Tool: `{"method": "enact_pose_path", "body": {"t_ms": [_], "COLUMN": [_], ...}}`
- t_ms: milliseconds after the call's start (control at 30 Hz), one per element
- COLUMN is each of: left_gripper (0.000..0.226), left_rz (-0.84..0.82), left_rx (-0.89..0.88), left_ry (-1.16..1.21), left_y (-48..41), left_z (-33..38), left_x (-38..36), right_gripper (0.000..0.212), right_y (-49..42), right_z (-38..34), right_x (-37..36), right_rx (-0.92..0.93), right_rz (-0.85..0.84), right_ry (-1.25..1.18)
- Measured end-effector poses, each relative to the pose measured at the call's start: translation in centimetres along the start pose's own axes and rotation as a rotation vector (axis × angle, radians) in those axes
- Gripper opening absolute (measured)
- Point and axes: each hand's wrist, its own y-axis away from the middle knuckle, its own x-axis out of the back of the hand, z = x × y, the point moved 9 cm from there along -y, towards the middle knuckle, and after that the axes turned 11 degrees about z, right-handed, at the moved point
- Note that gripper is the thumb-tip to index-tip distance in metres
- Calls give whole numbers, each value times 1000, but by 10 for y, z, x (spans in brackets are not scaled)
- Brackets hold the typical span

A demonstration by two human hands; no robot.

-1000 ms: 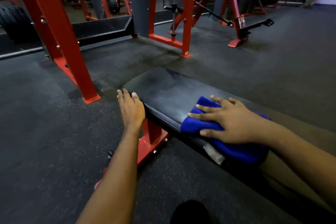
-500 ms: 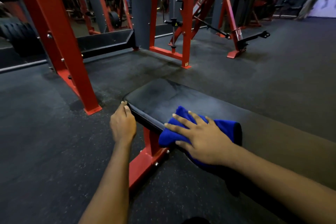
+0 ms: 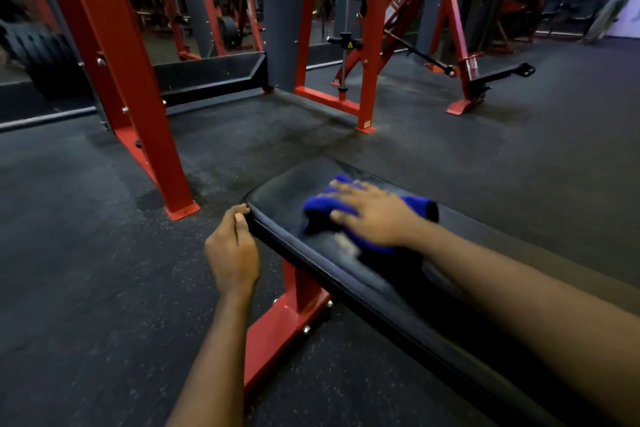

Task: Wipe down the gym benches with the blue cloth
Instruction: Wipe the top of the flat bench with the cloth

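Now the blue cloth (image 3: 320, 207) lies on top of the black bench (image 3: 280, 192), close to its far end. The right hand (image 3: 377, 215) lies flat on the cloth, fingers (image 3: 341, 186) straight and spread apart, a bit blurry. The left hand (image 3: 232, 250) is at the bench's end corner, fingers curled on the edge. A red leg (image 3: 287, 322) holds the bench up on the dark floor (image 3: 86, 270). A red post (image 3: 138, 97) stands near.

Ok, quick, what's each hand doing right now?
Left hand: grips the end edge of the black padded gym bench.
Right hand: open, flat fingers pressing the blue cloth onto the bench.
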Motion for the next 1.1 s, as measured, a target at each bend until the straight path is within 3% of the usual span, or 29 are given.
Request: {"method": "enact_pose_path", "body": {"t_ms": [67,133,267,333,400,500,533,600,733,800,867,967,1033,1100], "left_gripper": [28,31,34,34,34,34,34,33,26,27,30,35,37,37], "left_rz": [-29,-61,-133,-198,-257,-336,-358,-372,-338,-346,-370,-408,-428,-458], "left_rx": [-7,3,42,85,124,135,142,174,260,233,161,122,125,118], "left_ry": [13,54,84,133,178,221,241,290,367,324,215,78,74,69], "left_y": [-1,-1,-5,-10,-14,-16,-17,-21,-32,-32,-26,-8,4,19], "left_z": [-4,-8,-23,-36,-48,-53,-54,-56,-56,-51,-38,-15,2,17], "left_x": [0,1,-7,-16,-22,-21,-21,-22,-21,-20,-17,-10,-2,5], "right_gripper": [59,56,50,51,52,54,55,55,51,52,53,53,52,47], "right_y": [-35,-55,-29,-22,-57,-108,-120,-126,-48,-13,-11,5,29,66], "right_z": [60,61,-71,-79,-30,44,41,-4,-116,-107,-45,23,-2,-56], "right_x": [5,2,-15,-15,-14,-14,-18,-27,-20,-10,6,20,17,24], "right_rx": [-331,-405,126,226,68,-328,-344,-202,379,460,215,-225,-211,-67], "right_rz": [-18,-26,25,33,12,-47,-51,-57,37,22,71,79,91,158], "right_ry": [44,79,68,-10,11,48,51,74,29,-102,-156,75,87,20]}}
